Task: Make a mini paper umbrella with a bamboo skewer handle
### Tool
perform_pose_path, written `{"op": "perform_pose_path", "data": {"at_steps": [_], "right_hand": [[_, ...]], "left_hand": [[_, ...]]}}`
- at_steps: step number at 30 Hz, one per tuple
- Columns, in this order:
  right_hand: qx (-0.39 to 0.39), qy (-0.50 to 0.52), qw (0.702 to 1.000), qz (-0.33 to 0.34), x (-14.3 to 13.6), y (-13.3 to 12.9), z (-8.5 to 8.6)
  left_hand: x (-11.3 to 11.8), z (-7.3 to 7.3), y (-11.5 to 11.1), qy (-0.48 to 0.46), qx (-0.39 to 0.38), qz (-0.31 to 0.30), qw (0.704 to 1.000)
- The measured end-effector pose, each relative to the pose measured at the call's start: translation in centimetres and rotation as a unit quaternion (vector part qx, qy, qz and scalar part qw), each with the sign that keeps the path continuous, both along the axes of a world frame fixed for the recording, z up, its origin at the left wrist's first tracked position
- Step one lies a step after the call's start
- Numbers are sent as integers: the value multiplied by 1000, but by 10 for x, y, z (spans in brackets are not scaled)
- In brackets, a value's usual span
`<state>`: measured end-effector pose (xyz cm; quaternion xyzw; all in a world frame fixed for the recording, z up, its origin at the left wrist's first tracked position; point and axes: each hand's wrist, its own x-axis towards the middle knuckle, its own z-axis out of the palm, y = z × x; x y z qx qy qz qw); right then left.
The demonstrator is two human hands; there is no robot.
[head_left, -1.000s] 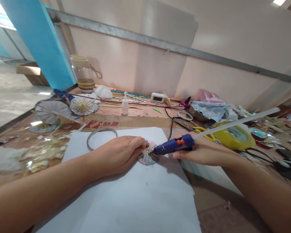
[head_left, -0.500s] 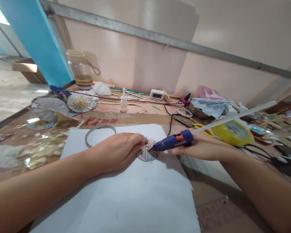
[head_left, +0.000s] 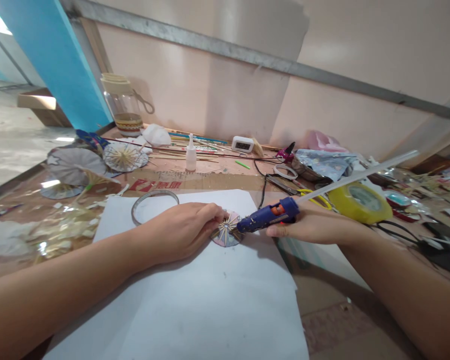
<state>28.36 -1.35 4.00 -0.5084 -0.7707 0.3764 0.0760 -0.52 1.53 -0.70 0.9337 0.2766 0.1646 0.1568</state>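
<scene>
My left hand (head_left: 187,227) pinches the left edge of a small round disc (head_left: 227,237) with thin sticks spreading from its centre. My right hand (head_left: 307,225) is wrapped round a blue glue gun (head_left: 272,215), whose nozzle points left at the disc's right side. A long clear glue stick (head_left: 360,175) sticks out of the gun's back. Under the disc and my left hand lies white paper (head_left: 210,310). A metal ring (head_left: 135,210) rests on the paper behind my left forearm.
Behind the paper stand a small bottle (head_left: 191,157), a white clock (head_left: 242,144) and a glass jar (head_left: 123,107). Pleated paper discs (head_left: 75,165) lie at left. Yellow-handled scissors (head_left: 315,197) and a yellow tape roll (head_left: 360,202) lie at right.
The glue gun's back end and the glue stick have shifted slightly left and down. The disc stays between my left fingers and the nozzle; the whole view has moved very slightly.
</scene>
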Motion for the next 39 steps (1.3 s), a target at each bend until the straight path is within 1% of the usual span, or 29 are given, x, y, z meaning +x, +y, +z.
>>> {"op": "perform_pose_path", "data": {"at_steps": [6, 10, 18, 24, 33, 39], "right_hand": [[13, 8, 1000, 4, 1, 1, -3], [17, 4, 1000, 9, 4, 1, -4], [20, 8, 999, 24, 5, 2, -3], [15, -19, 1000, 19, 9, 3, -5], [16, -35, 999, 27, 10, 3, 0], [16, -26, 998, 48, 9, 3, 3]], "left_hand": [[-1, -1, 0, -1, 2, 0, 1000], [-1, -1, 0, 16, -2, 2, 1000], [1, 0, 0, 27, -9, 5, 1000], [0, 1, 0, 38, -19, 11, 999], [1, 2, -1, 37, -16, 9, 999], [0, 1, -1, 30, -14, 5, 999]]}}
